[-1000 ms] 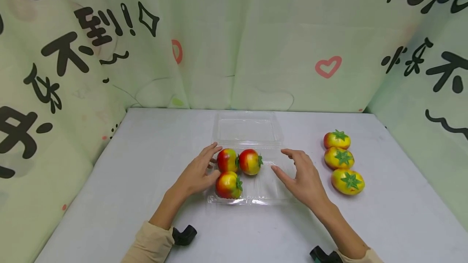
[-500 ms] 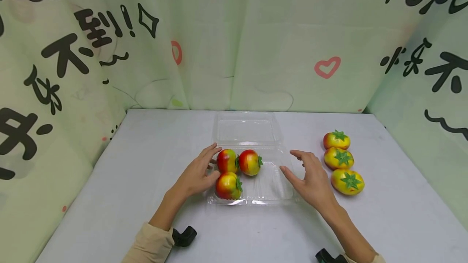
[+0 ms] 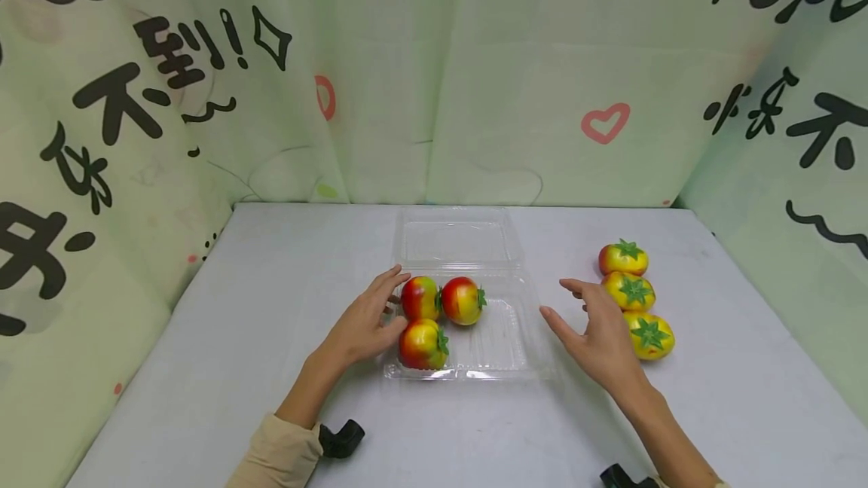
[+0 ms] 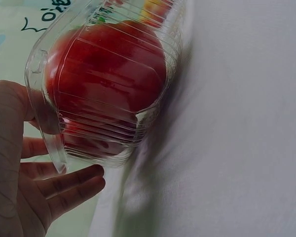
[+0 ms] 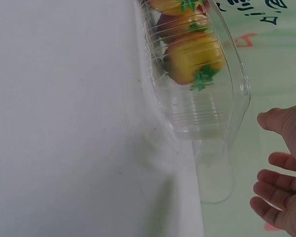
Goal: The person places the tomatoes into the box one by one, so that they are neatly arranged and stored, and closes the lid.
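A clear plastic clamshell box point(image 3: 498, 337) lies open on the table. In its left part sit three red-and-yellow tomato-like fruits with green leafy tops: one at the back left point(image 3: 420, 297), one to its right point(image 3: 463, 300), one in front point(image 3: 423, 344). My left hand point(image 3: 369, 322) stays at the box's left side, thumb over the rim and fingers extended; the left wrist view shows the thumb point(image 4: 45, 116) through the plastic. Right of the box hovers my right hand point(image 3: 600, 333), fingers loosely spread, holding nothing. It partly covers the nearest fruit point(image 3: 652, 336) of the right-hand row.
Behind that fruit, two similar ones, a middle one point(image 3: 629, 291) and a far one point(image 3: 622, 257), continue the row. The box's lid point(image 3: 461, 241) lies folded back toward the table's far edge. A printed green curtain point(image 3: 529, 74) surrounds the white table point(image 3: 305, 247) on three sides.
My right hand has moved right, away from the box and toward the row of fruits. The left hand, the box and the fruits keep their places.
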Tool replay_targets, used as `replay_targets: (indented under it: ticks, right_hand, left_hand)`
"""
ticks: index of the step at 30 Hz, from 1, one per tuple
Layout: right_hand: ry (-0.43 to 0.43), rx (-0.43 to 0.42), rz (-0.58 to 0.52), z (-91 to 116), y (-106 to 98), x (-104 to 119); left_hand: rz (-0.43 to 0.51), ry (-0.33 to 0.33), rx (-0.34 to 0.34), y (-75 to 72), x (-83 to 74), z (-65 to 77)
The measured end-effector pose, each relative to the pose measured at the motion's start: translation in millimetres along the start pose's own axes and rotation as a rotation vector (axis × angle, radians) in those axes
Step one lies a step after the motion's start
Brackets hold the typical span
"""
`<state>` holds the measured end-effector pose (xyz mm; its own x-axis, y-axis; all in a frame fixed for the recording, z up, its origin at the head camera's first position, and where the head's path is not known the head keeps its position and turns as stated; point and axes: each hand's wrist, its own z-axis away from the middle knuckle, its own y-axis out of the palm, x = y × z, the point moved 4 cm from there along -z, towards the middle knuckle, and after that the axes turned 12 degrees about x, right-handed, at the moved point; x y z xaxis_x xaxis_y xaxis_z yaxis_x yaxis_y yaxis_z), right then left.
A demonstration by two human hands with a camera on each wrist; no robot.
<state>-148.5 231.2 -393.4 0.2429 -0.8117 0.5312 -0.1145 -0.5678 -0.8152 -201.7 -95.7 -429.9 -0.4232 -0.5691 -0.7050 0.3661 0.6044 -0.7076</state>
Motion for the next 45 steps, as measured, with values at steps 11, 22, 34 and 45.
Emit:
replay_targets:
  ticks: [11,22,34,45]
  right_hand:
    - [-0.009,-0.049,0.015,8,-11,-16]
    - [0.026,-0.074,0.019,15,-25,-30]
    - [0.113,-0.084,-0.005,22,-33,-45]
    - [0.171,-0.09,0.005,26,-40,-55]
  left_hand:
    - [0.004,0.008,0.004,-0.1,0.0,0.0]
    - [0.005,0.003,-0.003,-0.1,-0.9,0.2]
    - [-0.002,0.006,-0.01,0.4,-0.6,-0.2]
    - [-0.001,0.003,-0.014,0.9,0.7,0.1]
